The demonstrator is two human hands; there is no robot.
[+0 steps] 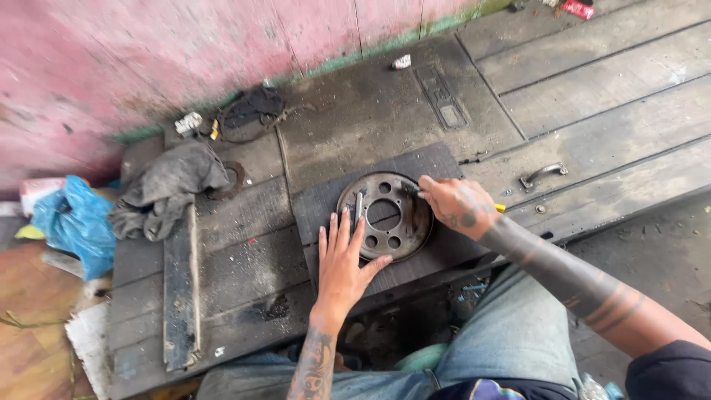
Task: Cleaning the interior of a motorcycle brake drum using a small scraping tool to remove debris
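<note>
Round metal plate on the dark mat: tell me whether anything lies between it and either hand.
Nothing visible does. The left hand rests flat on the round metal plate at its near-left edge; the right hand, gripping a yellow-handled tool, is on its right rim.

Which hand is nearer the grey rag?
Left. The left hand lies flat on the round metal plate's left edge, toward the grey rag; the right hand is at the plate's far side.

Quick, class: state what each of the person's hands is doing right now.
Left hand: open, flat, fingers on the round metal plate.
Right hand: closed around a yellow-handled tool, its tip at the plate.
</note>
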